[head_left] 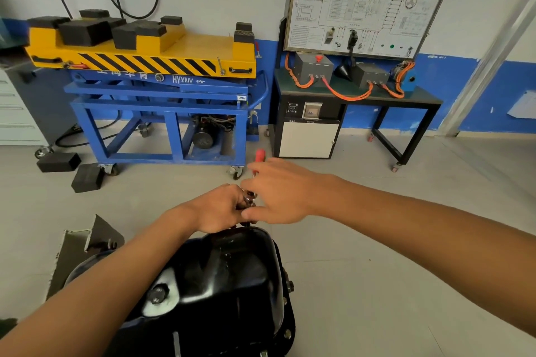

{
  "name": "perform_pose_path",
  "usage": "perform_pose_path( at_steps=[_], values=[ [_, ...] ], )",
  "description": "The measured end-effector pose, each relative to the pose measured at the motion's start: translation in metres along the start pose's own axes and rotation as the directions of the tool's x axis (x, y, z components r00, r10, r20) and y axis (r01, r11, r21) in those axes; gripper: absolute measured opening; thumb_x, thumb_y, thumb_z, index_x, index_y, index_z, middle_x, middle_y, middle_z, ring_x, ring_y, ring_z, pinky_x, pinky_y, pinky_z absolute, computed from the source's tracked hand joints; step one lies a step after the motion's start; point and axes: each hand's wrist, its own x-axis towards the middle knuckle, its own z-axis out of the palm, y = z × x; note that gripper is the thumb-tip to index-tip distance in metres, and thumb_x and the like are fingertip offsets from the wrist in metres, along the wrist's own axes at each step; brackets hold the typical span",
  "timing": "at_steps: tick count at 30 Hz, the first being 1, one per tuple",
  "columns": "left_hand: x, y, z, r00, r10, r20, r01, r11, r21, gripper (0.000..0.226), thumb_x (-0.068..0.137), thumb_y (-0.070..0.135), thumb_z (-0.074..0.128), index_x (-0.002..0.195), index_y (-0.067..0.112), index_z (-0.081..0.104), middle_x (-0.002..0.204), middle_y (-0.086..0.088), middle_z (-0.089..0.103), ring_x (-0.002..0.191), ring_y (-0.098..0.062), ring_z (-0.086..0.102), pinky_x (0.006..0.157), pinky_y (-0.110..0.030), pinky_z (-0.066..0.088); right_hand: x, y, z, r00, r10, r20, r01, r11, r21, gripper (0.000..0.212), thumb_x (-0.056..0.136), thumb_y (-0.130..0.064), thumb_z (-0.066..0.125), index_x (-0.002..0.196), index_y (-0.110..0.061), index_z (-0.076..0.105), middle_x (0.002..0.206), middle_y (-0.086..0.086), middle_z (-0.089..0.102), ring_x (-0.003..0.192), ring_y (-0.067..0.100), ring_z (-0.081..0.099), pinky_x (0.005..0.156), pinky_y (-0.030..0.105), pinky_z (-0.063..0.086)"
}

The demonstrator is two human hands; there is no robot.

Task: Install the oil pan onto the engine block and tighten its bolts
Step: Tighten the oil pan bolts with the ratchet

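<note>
Grips with the left hand (220,209) the chrome head of a ratchet (250,199), fingers curled tight round it right at the far rim of the oil pan (232,278). Lays the right hand (280,191) across the ratchet's shaft just below its red grip (259,155), fingers stretched nearly straight and blurred, thumb lower down beside the left knuckles; shows no closed clasp there. Keeps the ratchet's long axis running up and away from the pan's far edge, head down at the pan, red grip at the far end, leaning a little right.

Finds the oil pan under both forearms: black, glossy, bulged side up, long axis running from the bottom edge of the view away toward the hands, far end tilted slightly right. Shows a drain plug (158,294) on the near left face and flange bolts (287,334) along the right rim. Sits just right of a grey bracket (87,243), above the pale floor (377,255).

Farther out, against the wall: a blue trolley (162,124) carrying black rubber blocks (82,32) on its yellow top, and right of it a desk (385,99) with orange cables (348,95) under a wiring board (362,0)
</note>
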Motion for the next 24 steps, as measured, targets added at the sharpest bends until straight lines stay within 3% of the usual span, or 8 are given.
perform_pose_path(
  at_steps=[4,9,12,14,16,19,21,24],
  values=[
    [0.000,-0.001,0.000,1.000,0.009,0.019,-0.009,1.000,-0.008,0.017,0.095,0.021,0.068,0.089,0.008,0.077,0.088,-0.008,0.074,0.085,-0.020,0.069,0.085,-0.038,0.055,0.002,0.019,0.005,0.996,-0.091,0.001,0.090,0.993,0.070,0.042,0.096,-0.057,0.048,0.101,-0.018,0.063,0.127,0.018,0.058,0.127,0.033,0.047,0.103,0.043,0.039],
    [0.003,-0.003,0.001,0.999,0.047,0.013,-0.046,0.998,-0.031,0.021,0.098,0.024,0.065,0.088,0.008,0.073,0.084,-0.010,0.069,0.078,-0.018,0.064,0.079,-0.031,0.052,0.004,0.027,0.007,0.989,-0.144,-0.037,0.148,0.982,0.120,0.034,0.102,-0.047,0.044,0.111,-0.020,0.063,0.140,0.016,0.055,0.139,0.022,0.034,0.109,0.031,0.024],
    [0.003,-0.006,0.002,0.999,0.041,0.010,-0.040,0.998,-0.053,0.020,0.098,0.024,0.065,0.086,0.011,0.072,0.079,-0.006,0.069,0.070,-0.008,0.061,0.071,-0.023,0.051,0.004,0.026,0.008,0.990,-0.142,-0.022,0.144,0.983,0.113,0.036,0.103,-0.044,0.042,0.115,-0.017,0.062,0.140,0.018,0.053,0.142,0.023,0.032,0.111,0.036,0.028],
    [0.004,-0.008,0.003,1.000,0.026,-0.001,-0.026,0.997,-0.066,0.020,0.098,0.024,0.065,0.086,0.010,0.073,0.069,0.011,0.066,0.065,0.001,0.059,0.066,-0.014,0.046,0.004,0.024,0.008,0.991,-0.133,-0.001,0.132,0.985,0.111,0.037,0.103,-0.044,0.041,0.114,-0.016,0.061,0.132,0.017,0.059,0.146,0.026,0.030,0.110,0.042,0.036],
    [0.004,-0.010,0.004,1.000,0.011,-0.017,-0.012,0.997,-0.071,0.020,0.097,0.024,0.066,0.086,0.010,0.075,0.063,0.019,0.064,0.062,0.003,0.059,0.064,-0.009,0.043,0.003,0.021,0.007,0.994,-0.103,0.017,0.102,0.992,0.075,0.038,0.103,-0.047,0.039,0.111,-0.017,0.061,0.119,0.015,0.064,0.138,0.030,0.041,0.100,0.044,0.044],
    [0.005,-0.012,0.005,0.999,-0.010,-0.040,0.007,0.997,-0.072,0.022,0.097,0.026,0.065,0.088,0.011,0.078,0.070,0.016,0.071,0.065,0.004,0.063,0.064,-0.008,0.043,0.003,0.013,0.005,0.999,-0.043,0.007,0.043,0.999,-0.026,0.040,0.103,-0.048,0.035,0.110,-0.016,0.059,0.084,0.004,0.057,0.096,0.027,0.058,0.079,0.041,0.047],
    [0.006,-0.013,0.006,0.998,-0.026,-0.060,0.022,0.997,-0.067,0.022,0.098,0.026,0.064,0.090,0.011,0.078,0.083,0.006,0.076,0.071,0.001,0.067,0.065,-0.010,0.047,0.002,0.009,0.005,1.000,-0.011,-0.021,0.008,0.995,-0.100,0.041,0.104,-0.046,0.035,0.113,-0.012,0.056,0.067,-0.001,0.037,0.072,0.024,0.052,0.064,0.037,0.043],
    [0.008,-0.013,0.007,0.997,-0.033,-0.076,0.029,0.998,-0.060,0.024,0.099,0.025,0.062,0.093,0.009,0.078,0.086,0.005,0.076,0.076,0.001,0.068,0.065,-0.009,0.048,-0.002,0.004,0.007,0.999,-0.039,-0.024,0.034,0.981,-0.192,0.034,0.105,-0.037,0.039,0.114,-0.010,0.058,0.065,-0.004,0.026,0.052,0.014,0.028,0.047,0.031,0.027]
  ],
)
